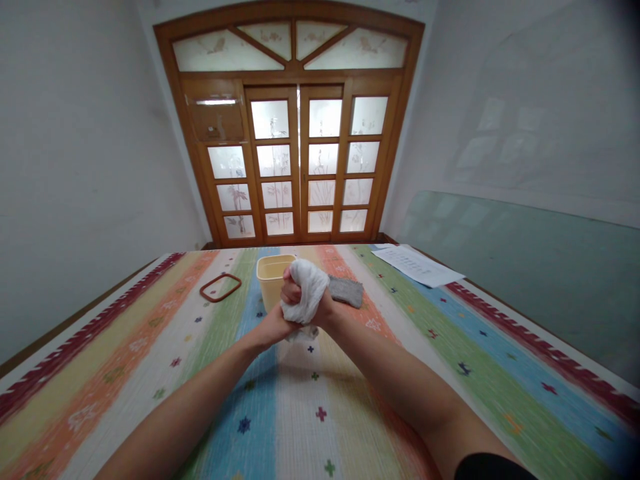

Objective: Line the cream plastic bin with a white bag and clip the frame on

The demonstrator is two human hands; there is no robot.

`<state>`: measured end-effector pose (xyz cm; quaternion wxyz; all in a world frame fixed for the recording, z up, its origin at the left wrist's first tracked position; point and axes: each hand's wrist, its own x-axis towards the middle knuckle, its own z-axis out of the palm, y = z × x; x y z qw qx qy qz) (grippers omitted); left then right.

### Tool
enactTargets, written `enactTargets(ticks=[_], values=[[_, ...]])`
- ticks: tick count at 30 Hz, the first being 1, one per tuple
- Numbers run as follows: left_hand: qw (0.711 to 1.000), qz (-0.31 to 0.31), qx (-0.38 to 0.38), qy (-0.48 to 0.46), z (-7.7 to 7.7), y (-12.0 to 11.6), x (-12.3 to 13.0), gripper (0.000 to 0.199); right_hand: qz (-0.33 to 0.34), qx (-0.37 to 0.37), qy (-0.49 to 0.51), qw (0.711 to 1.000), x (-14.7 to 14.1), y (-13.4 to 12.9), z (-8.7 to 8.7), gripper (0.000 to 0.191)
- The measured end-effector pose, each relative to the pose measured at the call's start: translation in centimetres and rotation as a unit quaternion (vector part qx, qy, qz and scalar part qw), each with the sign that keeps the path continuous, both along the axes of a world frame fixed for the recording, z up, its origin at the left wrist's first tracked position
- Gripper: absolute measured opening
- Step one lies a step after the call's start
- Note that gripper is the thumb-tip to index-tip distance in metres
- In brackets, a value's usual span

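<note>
A crumpled white cloth [311, 283] is bunched up between my hands, above the middle of the table. My left hand [289, 301] is closed on it, with curled fingers showing at the cloth's left side. My right hand [326, 311] presses in from the right, wrapped around the same cloth, which covers most of its fingers. A loose end of the cloth hangs below the hands. Just behind them stands a pale yellow plastic bin [269, 277], upright and partly hidden by the hands and cloth.
A reddish-brown rounded frame [221, 288] lies flat left of the bin. To the right of my hands lies a folded grey cloth [347, 292]. Printed papers [419, 265] rest at the table's far right edge. A striped tablecloth [240, 427] covers the table; wooden doors [300, 160] stand beyond.
</note>
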<state>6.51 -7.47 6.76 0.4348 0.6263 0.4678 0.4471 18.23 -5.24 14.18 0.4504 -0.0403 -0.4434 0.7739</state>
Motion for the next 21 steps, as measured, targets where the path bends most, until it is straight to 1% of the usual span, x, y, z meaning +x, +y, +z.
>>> enactTargets(ticks=[5,12,15,19,21], values=[[0.999,0.001,-0.016,-0.039,0.1,0.2,0.2,0.049,0.024,-0.017,0.024,0.999,0.2,0.4,0.0,0.014],[0.999,0.037,-0.011,-0.026,1.2,-0.8,0.6,0.053,0.022,-0.001,0.019,1.000,0.3,0.7,-0.2,0.019],[0.999,0.042,-0.009,-0.013,1.7,-1.2,0.8,0.053,0.017,0.008,0.008,1.000,0.3,0.8,-0.4,0.020],[0.999,0.047,0.000,0.009,2.4,-1.4,1.0,0.053,0.025,0.034,0.018,0.999,0.2,0.9,-0.7,0.020],[0.998,0.051,-0.002,0.022,2.7,-1.5,1.1,0.052,0.011,0.044,0.002,0.999,0.1,0.9,-0.7,0.021]])
